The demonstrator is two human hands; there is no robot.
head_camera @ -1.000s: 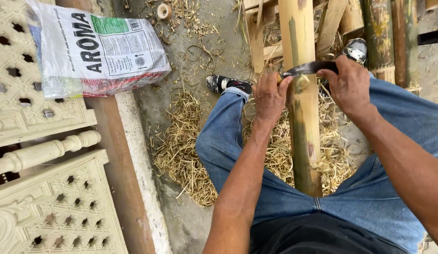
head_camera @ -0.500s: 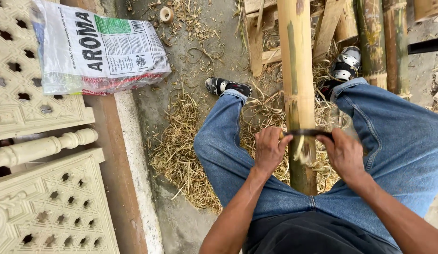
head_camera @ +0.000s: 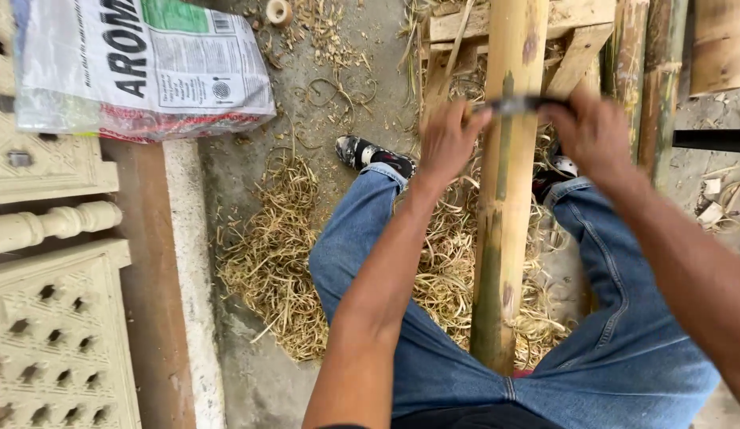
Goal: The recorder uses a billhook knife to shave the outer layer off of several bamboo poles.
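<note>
A long bamboo pole (head_camera: 505, 199) runs between my knees, its far end resting on a wooden frame (head_camera: 577, 32). A dark two-handled blade (head_camera: 519, 103) lies across the pole near its upper part. My left hand (head_camera: 448, 139) grips the blade's left end. My right hand (head_camera: 596, 131) grips its right end. Both arms are stretched out away from my body. The pole's skin is partly scraped, with green streaks left.
Pale bamboo shavings (head_camera: 275, 254) pile on the concrete floor around my jeans and shoes (head_camera: 370, 155). A printed plastic sack (head_camera: 139, 63) lies at upper left. Cream carved panels (head_camera: 52, 349) and a baluster stand at left. More bamboo poles (head_camera: 664, 71) lean at upper right.
Both hands moved the blade along the pole: it came toward my lap half a second ago, and is now pushed back out to the far part of the pole.
</note>
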